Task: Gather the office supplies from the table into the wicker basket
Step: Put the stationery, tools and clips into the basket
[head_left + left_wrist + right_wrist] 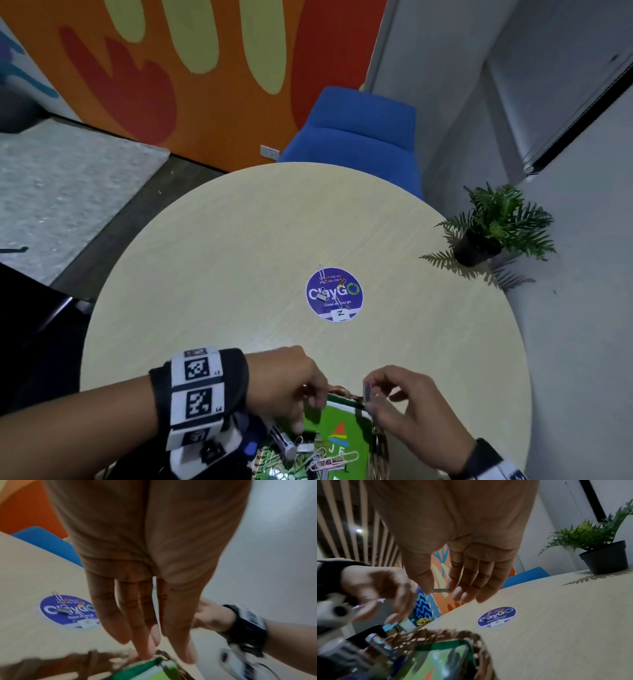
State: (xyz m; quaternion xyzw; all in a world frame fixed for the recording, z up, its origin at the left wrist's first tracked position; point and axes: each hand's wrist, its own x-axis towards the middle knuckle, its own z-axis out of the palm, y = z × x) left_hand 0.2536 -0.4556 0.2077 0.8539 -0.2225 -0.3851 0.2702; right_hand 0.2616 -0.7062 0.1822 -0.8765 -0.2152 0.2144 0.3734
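Observation:
The wicker basket [381,452] stands at the table's near edge and holds a green notebook [337,423], several paper clips [334,459], binder clips and a marker. My left hand [308,409] hangs over the basket with straight fingers [145,653] pointing down at the notebook [147,667], holding nothing. My right hand [375,397] hovers over the basket's far rim [436,634] and pinches a small grey metal strip [441,590] between thumb and forefinger. On the purple round sticker [352,301] at the table's centre lie loose paper clips [321,272] and a small binder clip [321,295].
The round pale wooden table [239,257] carries a potted fern [479,240] at its right edge. A blue chair [359,137] stands behind the far edge. A white wall runs close along the right side.

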